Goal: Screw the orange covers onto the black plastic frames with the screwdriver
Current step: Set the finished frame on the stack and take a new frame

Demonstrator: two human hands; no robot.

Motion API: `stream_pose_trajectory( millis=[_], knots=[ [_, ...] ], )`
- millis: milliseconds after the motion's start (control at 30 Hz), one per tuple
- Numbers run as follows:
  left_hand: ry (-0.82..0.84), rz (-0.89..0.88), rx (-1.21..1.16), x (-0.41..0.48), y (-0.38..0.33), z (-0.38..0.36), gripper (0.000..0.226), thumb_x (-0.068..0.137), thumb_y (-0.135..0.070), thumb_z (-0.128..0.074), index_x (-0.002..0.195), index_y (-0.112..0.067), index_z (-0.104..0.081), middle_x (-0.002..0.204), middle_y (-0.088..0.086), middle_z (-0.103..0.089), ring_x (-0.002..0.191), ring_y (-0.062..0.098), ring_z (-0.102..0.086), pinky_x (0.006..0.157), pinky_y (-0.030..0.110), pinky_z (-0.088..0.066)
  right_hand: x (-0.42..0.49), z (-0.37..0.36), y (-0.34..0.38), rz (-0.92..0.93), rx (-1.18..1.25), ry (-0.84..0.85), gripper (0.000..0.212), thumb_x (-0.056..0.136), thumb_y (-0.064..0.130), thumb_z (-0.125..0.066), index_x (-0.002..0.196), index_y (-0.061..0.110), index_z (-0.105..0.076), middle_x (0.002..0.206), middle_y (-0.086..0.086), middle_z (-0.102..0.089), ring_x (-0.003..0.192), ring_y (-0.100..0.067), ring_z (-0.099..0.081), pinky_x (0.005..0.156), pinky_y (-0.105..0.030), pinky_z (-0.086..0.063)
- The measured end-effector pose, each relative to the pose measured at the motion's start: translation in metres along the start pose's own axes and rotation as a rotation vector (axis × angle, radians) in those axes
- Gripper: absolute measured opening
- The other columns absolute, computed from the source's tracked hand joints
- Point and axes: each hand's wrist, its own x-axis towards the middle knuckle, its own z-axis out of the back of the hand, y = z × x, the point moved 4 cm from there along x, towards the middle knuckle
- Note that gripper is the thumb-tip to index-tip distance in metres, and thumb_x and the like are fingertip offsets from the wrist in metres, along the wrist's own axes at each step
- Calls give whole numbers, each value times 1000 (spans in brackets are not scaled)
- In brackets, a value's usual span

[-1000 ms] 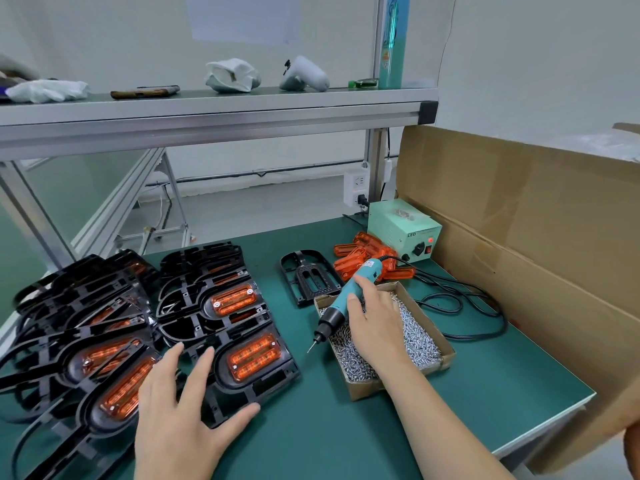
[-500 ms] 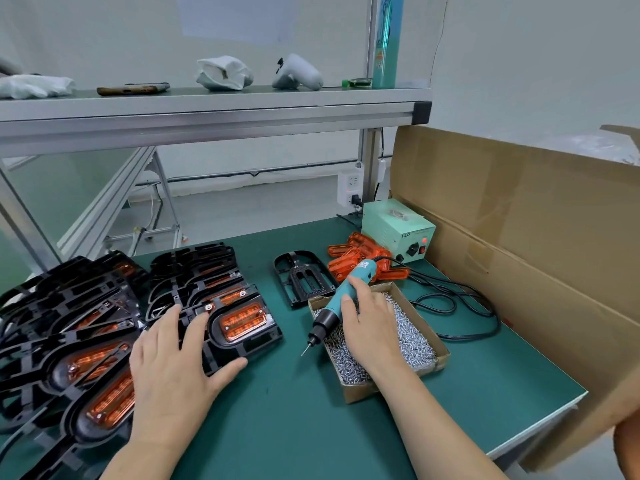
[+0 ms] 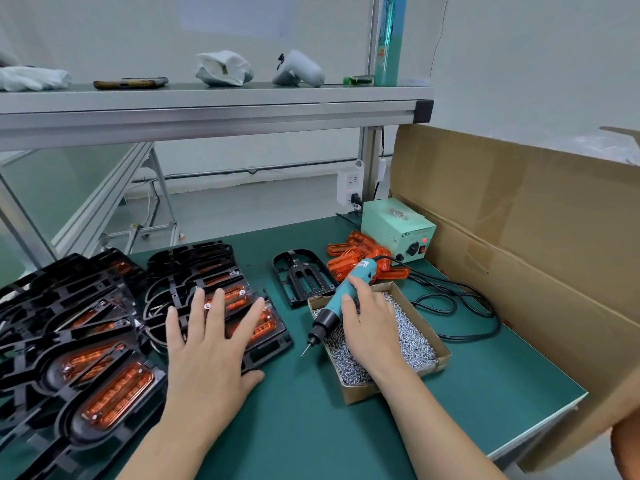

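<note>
Left grip [image 3: 211, 344] spread flat, pressing frame [image 3: 273, 351] on worktop's [image 3: 311, 427] left. Right grip [image 3: 370, 323] curled round screwdriver [image 3: 341, 296] above screw box [image 3: 360, 393]. Frame: light, stiff, likely slick plastic; hold rim, not cover [image 3: 268, 323].

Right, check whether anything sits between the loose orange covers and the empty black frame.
Nothing visible does. The loose orange covers lie just right of the empty black frame, with only a strip of bare mat between them. The screwdriver, gripped by the right hand, crosses the pile's near edge in this view.
</note>
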Motion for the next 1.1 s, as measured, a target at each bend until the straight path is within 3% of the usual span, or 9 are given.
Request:
stream_pose_trajectory(
  millis=[67, 233, 500, 967, 1100],
  knots=[
    [28, 7, -1, 0, -2, -3, 107, 49, -64, -88, 144, -34, -49, 144, 28, -47, 142, 49, -30, 113, 69, -19, 0, 0, 0, 7, 1, -4, 44, 106, 41, -35, 150, 37, -36, 136, -4, -51, 118, -15, -34, 107, -41, -33],
    [62, 48, -26, 2, 6, -13, 94, 51, -55, -91, 136, -31, -60, 139, 25, -54, 135, 52, -40, 107, 73, -25, 0, 1, 0, 16, 3, -8, 43, 106, 40, -35, 149, 37, -37, 137, -5, -51, 117, -14, -32, 107, -41, -32],
    [75, 90, -7, 13, 21, -21, 75, 54, -51, -91, 123, -30, -70, 144, 25, -49, 136, 52, -38, 105, 75, -23, 0, 0, -1, 9, 7, -4, 44, 106, 42, -35, 150, 38, -36, 135, -3, -50, 111, -10, -27, 106, -40, -32],
    [64, 99, -19, 22, 29, -30, 72, 60, -53, -87, 127, -36, -66, 151, 20, -43, 143, 46, -29, 110, 71, -18, 0, 1, -2, 2, 12, -5, 44, 106, 41, -36, 150, 37, -38, 134, -5, -51, 118, -17, -35, 107, -40, -31],
    [94, 102, -8, 25, 33, -31, 72, 68, -61, -79, 134, -43, -58, 157, 15, -34, 148, 41, -20, 115, 66, -12, 1, 2, -2, 3, 10, -10, 45, 105, 41, -37, 150, 36, -39, 132, -6, -52, 119, -17, -36, 105, -40, -32]
  ],
)
